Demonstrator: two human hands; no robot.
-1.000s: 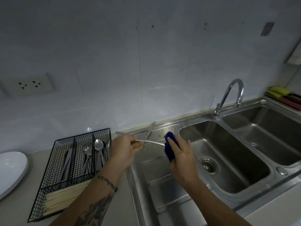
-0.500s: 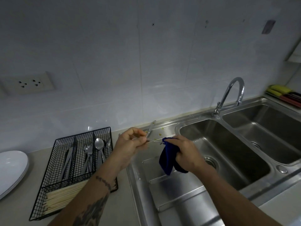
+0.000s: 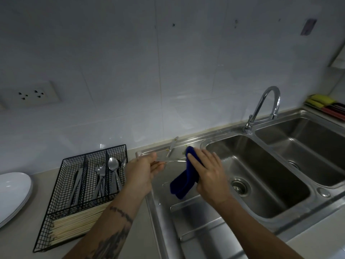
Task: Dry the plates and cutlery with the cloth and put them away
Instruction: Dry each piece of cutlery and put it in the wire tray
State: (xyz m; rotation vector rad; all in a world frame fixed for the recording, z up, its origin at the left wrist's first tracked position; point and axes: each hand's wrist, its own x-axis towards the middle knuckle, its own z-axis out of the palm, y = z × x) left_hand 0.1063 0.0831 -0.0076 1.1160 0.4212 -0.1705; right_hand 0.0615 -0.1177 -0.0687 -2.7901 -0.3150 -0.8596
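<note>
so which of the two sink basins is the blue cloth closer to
The left basin, the one whose drain sits just right of the right hand holding the blue cloth. The right basin lies beyond the faucet.

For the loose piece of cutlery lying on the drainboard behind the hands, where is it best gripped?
Pinch the loose cutlery at its far end, near the wall, from above. It lies flat on the drainboard, and the left hand crowds its near end.

Both forearms are bare, with no sleeves in view. The left forearm [image 3: 112, 227] carries dark tattoos: a thin band of script-like marks near the wrist and a larger dark design below it.
</note>
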